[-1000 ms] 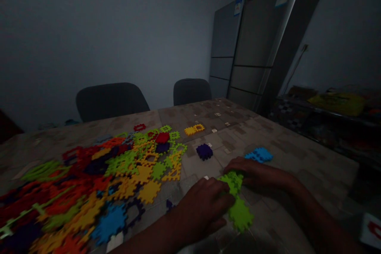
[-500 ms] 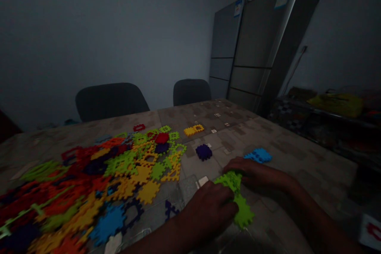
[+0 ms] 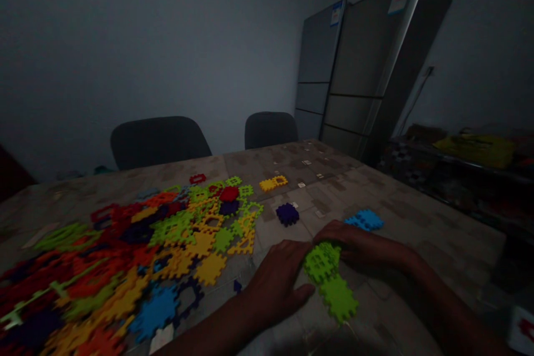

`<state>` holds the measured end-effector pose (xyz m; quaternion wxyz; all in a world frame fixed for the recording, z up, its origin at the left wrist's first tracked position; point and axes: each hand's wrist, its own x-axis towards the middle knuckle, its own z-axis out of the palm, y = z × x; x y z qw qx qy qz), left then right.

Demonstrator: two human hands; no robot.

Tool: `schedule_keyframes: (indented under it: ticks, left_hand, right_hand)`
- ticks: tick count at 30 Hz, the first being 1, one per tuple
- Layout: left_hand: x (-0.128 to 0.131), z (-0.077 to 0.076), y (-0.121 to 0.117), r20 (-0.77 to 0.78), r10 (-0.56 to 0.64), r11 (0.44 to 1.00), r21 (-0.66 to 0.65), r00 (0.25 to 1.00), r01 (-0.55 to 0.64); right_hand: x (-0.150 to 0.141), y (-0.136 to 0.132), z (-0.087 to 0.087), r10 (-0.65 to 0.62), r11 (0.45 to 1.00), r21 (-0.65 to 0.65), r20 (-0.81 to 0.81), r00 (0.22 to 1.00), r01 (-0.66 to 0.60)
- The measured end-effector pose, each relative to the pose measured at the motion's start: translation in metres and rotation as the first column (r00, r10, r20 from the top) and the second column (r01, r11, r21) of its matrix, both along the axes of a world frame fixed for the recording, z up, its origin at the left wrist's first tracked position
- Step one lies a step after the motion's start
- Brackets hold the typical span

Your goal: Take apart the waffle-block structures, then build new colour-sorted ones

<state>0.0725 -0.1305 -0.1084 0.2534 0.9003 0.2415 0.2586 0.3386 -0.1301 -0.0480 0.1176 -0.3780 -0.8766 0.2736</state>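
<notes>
Two lime-green toothed puzzle tiles (image 3: 330, 281) lie joined on the patterned table (image 3: 417, 233) between my hands. My left hand (image 3: 277, 281) rests at their left edge, fingers curled against the upper tile. My right hand (image 3: 361, 247) comes in from the right, its fingers bent over the top of the same upper tile. The lower tile sticks out toward me, uncovered.
A wide scatter of coloured tiles (image 3: 137, 250) covers the table's left half. Single pieces lie apart: a dark purple one (image 3: 287, 213), a blue one (image 3: 365, 219), a yellow one (image 3: 273, 182). Two dark chairs (image 3: 161, 142) stand behind; a tall grey fridge (image 3: 367, 67) stands at right.
My left hand has slid off the top of the green tiles to their left side, uncovering them. The right hand stays on the upper tile.
</notes>
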Motion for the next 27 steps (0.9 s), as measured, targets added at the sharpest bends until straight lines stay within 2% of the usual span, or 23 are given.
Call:
schedule_keyframes:
  ticks: [5,13,18,22,27]
  left_hand:
    - [0.004,0.008,-0.003,-0.070,0.013,0.997,-0.071,0.997,-0.018]
    - [0.003,0.007,-0.004,-0.068,0.010,0.998,-0.055,0.998,-0.014]
    - [-0.003,0.012,-0.007,-0.076,0.040,0.998,-0.040,0.996,-0.043]
    - [-0.017,0.012,-0.010,-0.100,0.106,0.993,-0.042,0.989,-0.110]
    - [-0.028,0.008,-0.014,-0.114,0.200,0.977,-0.049,0.973,-0.206]
  right_hand:
    - [-0.004,-0.001,0.002,0.007,1.000,0.005,-0.014,1.000,-0.007]
    - [-0.001,-0.003,0.004,-0.010,1.000,0.006,0.006,1.000,0.010]
    - [0.028,-0.005,-0.002,-0.137,0.989,0.064,0.007,0.991,0.136]
    - [0.047,-0.005,-0.004,-0.287,0.948,0.127,-0.063,0.956,0.292]
    - [0.038,0.002,-0.003,-0.297,0.944,0.118,-0.113,0.948,0.309]
